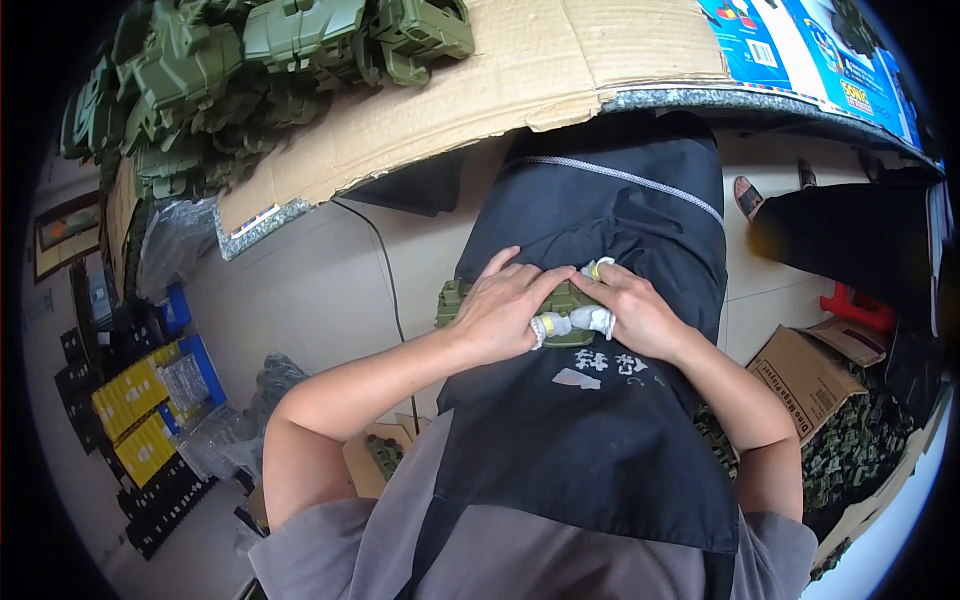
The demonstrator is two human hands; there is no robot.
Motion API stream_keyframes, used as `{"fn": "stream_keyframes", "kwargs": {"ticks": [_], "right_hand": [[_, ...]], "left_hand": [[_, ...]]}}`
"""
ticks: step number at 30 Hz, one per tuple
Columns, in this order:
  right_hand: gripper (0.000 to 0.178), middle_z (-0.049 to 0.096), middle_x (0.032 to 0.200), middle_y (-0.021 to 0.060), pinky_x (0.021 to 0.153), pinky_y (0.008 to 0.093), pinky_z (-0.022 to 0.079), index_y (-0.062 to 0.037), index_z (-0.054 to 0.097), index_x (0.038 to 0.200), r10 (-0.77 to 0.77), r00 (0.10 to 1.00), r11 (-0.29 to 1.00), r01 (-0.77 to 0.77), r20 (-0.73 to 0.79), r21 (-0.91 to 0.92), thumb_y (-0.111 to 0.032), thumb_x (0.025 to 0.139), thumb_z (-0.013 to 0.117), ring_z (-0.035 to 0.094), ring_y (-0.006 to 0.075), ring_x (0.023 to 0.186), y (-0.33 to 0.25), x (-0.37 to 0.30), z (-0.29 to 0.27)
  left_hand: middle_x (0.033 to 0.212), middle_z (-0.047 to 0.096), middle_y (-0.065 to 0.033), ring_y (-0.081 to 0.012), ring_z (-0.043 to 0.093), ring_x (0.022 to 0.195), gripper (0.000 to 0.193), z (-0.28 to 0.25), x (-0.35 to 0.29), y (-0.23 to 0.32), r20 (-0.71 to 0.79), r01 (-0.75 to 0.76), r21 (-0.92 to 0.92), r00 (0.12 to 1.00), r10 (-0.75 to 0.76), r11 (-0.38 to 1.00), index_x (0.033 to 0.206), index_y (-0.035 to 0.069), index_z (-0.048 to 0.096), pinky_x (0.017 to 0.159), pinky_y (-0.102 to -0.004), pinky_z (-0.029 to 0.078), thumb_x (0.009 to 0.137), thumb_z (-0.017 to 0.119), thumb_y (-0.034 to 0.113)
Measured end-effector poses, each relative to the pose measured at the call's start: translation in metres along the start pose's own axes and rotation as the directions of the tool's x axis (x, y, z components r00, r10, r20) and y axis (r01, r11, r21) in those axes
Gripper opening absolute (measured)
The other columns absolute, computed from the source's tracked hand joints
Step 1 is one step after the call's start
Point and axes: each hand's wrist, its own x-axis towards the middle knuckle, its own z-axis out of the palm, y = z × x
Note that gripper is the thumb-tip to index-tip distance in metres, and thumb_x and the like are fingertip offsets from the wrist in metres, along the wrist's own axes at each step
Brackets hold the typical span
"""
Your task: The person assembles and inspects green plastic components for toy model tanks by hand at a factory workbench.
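Both of my hands press together on an olive-green plastic toy part (452, 300) that rests on the black apron (600, 420) over my lap. My left hand (508, 308) covers its left and top side, the thumb wrapped in white tape. My right hand (625, 308) holds the right side, with taped fingertips and a yellow band on one finger. Most of the part is hidden under my fingers.
A heap of green toy vehicle parts (250, 70) lies on cardboard (480, 90) on the bench above. Blue printed boxes (810, 50) sit top right. Another person's sandalled foot (748, 197), a red stool (860, 305), a cardboard box (805, 375) and more green pieces (850, 450) are on the right; yellow crates (140, 410) left.
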Motion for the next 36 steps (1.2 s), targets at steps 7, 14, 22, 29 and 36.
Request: {"fn": "stream_keyframes", "kwargs": {"ticks": [7,14,22,29,36], "right_hand": [[0.056,0.055,0.096,0.0202,0.088,0.0372,0.043,0.0067,0.046,0.123,-0.079,0.996,0.996,0.080,-0.033,0.050,0.005,0.067,0.053,0.054,0.0353,0.095,0.006,0.002,0.003],[0.054,0.055,0.099,0.0218,0.086,0.0395,0.043,0.0066,0.049,0.120,-0.056,0.994,0.998,0.054,-0.090,-0.021,0.004,0.066,0.053,0.054,0.0356,0.098,-0.003,-0.003,0.011],[0.051,0.055,0.114,0.0222,0.091,0.0381,0.042,-0.0036,0.050,0.125,0.082,0.996,0.964,-0.068,-0.044,0.256,-0.015,0.076,0.061,0.053,0.0361,0.106,0.015,-0.001,0.004],[0.054,0.059,0.099,0.0171,0.083,0.0383,0.045,-0.0033,0.051,0.122,-0.143,0.964,0.987,0.122,-0.222,-0.109,-0.013,0.071,0.066,0.054,0.0322,0.096,-0.052,0.024,-0.049],[0.070,0.058,0.097,0.0196,0.083,0.0387,0.045,-0.0035,0.040,0.130,-0.211,0.976,0.969,0.202,-0.050,-0.140,-0.018,0.068,0.069,0.057,0.0353,0.089,-0.073,0.061,0.010]], "left_hand": [[0.100,0.061,-0.0144,-0.0278,0.058,0.099,0.067,0.001,0.001,-0.001,-0.037,-0.071,0.026,0.997,0.072,0.997,0.135,0.009,0.038,0.107,-0.0446,0.025,0.071,0.062,0.009],[0.094,0.063,-0.0135,-0.0251,0.060,0.094,0.059,0.008,0.001,-0.001,-0.079,-0.064,0.036,0.995,0.067,0.997,0.127,0.008,0.049,0.107,-0.0452,0.024,0.070,0.062,0.007],[0.131,0.042,-0.0180,-0.0268,0.042,0.122,0.077,-0.040,-0.016,0.001,-0.011,0.120,0.044,0.993,-0.120,0.992,0.139,0.010,0.030,0.108,-0.0442,0.023,0.072,0.067,0.011],[0.141,0.035,-0.0113,-0.0224,0.033,0.130,0.084,0.003,-0.075,-0.035,-0.121,0.107,-0.842,0.917,-0.379,0.529,0.140,0.008,0.027,0.107,-0.0347,0.026,0.071,0.074,0.014],[0.133,0.045,-0.0141,-0.0272,0.043,0.124,0.073,-0.002,-0.065,-0.010,-0.280,0.080,-0.666,0.895,-0.348,0.741,0.132,0.002,0.037,0.102,-0.0341,0.035,0.068,0.071,0.008]]}}
